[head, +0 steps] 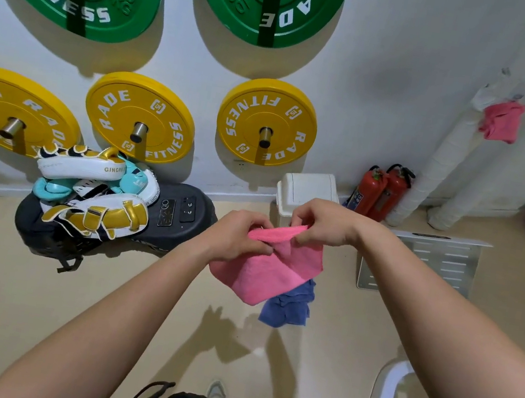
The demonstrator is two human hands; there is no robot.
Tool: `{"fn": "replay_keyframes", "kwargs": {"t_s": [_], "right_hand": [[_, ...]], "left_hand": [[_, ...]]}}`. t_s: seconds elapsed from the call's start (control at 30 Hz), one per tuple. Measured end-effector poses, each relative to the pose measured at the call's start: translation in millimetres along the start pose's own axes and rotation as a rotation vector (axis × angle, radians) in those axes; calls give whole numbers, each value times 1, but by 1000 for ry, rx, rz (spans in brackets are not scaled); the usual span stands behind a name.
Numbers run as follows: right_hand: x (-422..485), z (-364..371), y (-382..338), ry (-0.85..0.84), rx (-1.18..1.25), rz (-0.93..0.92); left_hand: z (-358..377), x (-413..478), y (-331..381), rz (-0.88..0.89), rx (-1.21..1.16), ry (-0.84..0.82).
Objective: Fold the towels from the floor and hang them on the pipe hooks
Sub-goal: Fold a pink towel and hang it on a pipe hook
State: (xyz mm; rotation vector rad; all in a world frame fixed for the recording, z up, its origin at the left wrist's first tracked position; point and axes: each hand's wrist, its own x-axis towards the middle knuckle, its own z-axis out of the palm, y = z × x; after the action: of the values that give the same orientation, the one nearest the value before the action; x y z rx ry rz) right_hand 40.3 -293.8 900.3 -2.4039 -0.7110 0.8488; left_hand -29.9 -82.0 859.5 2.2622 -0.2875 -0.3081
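A pink towel [262, 272] hangs in the air in front of me, partly folded. My left hand [233, 239] pinches its upper edge on the left, and my right hand [323, 223] pinches the same edge on the right. A blue towel [288, 307] lies crumpled on the beige floor just below and behind the pink one. Another pink towel [501, 120] hangs on the white wrapped pipe [441, 159] at the upper right.
Green and yellow weight plates [267, 123] hang on the wall. Boxing pads [95, 191] are piled on a dark machine at the left. A white bin [308, 189], two red fire extinguishers [380, 190] and a metal rack [424, 264] stand along the wall.
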Motion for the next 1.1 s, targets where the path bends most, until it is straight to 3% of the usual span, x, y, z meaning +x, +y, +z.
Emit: {"fn": "replay_keyframes", "kwargs": {"t_s": [0.2,0.47,0.8,0.93,1.1], "right_hand": [[-1,-6,19,123,10,24],[-2,-2,50,315,-64,192],[9,20,57,500,14,381],[11,37,42,467,92,430],[16,74,19,369,299,342]], "left_hand": [[4,-9,-34,-134,135,-41],[-4,-24,-69,-262,173,-16],[2,-20,-71,-389,80,280],[22,-11,-65,-552,-59,376],[48,-2,-41,-545,-207,289]]}}
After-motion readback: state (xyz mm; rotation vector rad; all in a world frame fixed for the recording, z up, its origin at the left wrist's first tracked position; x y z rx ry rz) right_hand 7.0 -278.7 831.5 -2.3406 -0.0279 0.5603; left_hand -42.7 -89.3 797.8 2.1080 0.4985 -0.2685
